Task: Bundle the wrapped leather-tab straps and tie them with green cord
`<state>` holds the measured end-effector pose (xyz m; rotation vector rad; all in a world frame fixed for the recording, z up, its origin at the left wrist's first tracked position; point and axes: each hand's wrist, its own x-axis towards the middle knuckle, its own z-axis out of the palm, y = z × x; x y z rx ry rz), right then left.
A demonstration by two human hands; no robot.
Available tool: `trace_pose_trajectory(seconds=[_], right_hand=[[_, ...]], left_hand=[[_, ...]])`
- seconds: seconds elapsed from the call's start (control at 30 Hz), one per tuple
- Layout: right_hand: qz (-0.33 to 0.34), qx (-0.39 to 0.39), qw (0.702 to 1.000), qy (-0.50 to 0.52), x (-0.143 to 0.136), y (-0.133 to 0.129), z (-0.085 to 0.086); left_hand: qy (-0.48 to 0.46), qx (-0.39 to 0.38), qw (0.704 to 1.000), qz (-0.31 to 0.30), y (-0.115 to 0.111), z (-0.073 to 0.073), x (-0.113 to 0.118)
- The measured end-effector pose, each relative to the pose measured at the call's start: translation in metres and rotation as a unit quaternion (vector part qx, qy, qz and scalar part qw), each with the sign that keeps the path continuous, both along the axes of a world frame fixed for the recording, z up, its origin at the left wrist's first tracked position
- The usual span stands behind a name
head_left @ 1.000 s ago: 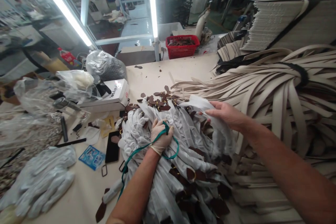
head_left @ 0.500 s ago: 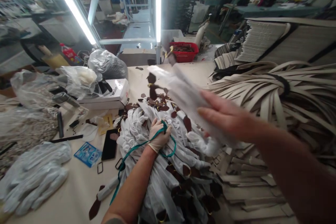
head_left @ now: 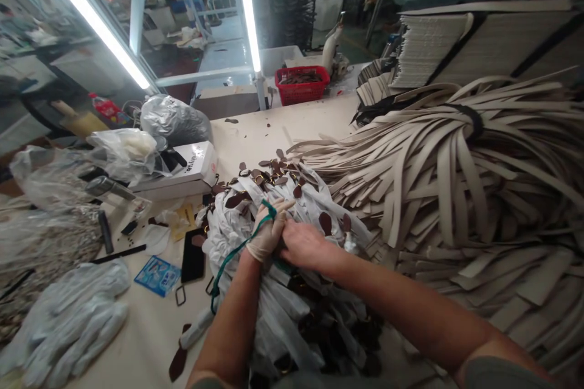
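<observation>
A big bundle of white-wrapped straps with brown leather tabs and gold-coloured rings lies in front of me. My left hand, in a thin pale glove, is closed at the middle of the bundle on a green ribbon, which runs over its fingers and trails down to the left. Pressed against it from the right is my bare right hand, its fingers curled in. What those fingers grip is hidden between the two hands. One wrapped strap with a brown tab sticks out at the lower left.
Beige straps are heaped on the right, with a banded stack behind. A red basket stands at the back. To the left lie a white box, a phone, a blue packet and pale gloves.
My right hand has come down and left to my left hand; the wrapped strap it held up is no longer in the air. The left hand keeps its place on the bundle. The view has shifted.
</observation>
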<state>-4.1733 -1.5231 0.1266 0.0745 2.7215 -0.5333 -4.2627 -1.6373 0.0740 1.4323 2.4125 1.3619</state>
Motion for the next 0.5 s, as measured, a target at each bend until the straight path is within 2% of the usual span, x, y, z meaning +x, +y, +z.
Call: trace_pose_trajectory(seconds=[0.07,0.1,0.17,0.2,0.23,0.27,0.33,0.4,0.43,0.5], right_hand=[[0.0,-0.092,0.995,-0.021,0.02,0.017,0.017],[0.003,-0.166,0.985,-0.039,0.031,0.029,0.026],[0.028,-0.326,0.942,-0.081,0.054,0.059,0.042],[0.029,-0.378,0.921,-0.083,0.063,0.076,0.046],[0.006,-0.389,0.92,-0.051,0.071,0.092,0.045],[-0.037,-0.362,0.932,-0.002,0.077,0.107,0.04],[-0.159,-0.198,0.962,0.101,0.084,0.129,0.014],[-0.228,-0.046,0.969,0.083,0.086,0.142,-0.024],[-0.23,-0.021,0.972,0.046,0.087,0.144,-0.043],[-0.233,-0.028,0.972,0.024,0.086,0.144,-0.071]], left_hand=[[-0.031,-0.019,0.999,0.012,0.007,-0.012,-0.006],[-0.04,-0.021,0.999,0.014,0.007,-0.018,-0.008],[-0.053,-0.009,0.998,0.011,0.002,-0.026,-0.008],[-0.061,0.004,0.998,0.009,-0.001,-0.029,-0.008],[-0.069,0.014,0.997,0.007,-0.004,-0.031,-0.008],[-0.075,0.019,0.997,0.005,-0.007,-0.032,-0.008],[-0.08,0.019,0.997,0.0,-0.009,-0.033,-0.008],[-0.083,0.018,0.996,-0.003,-0.009,-0.034,-0.009],[-0.084,0.018,0.996,-0.005,-0.008,-0.034,-0.009],[-0.079,0.02,0.997,-0.005,-0.007,-0.035,-0.009]])
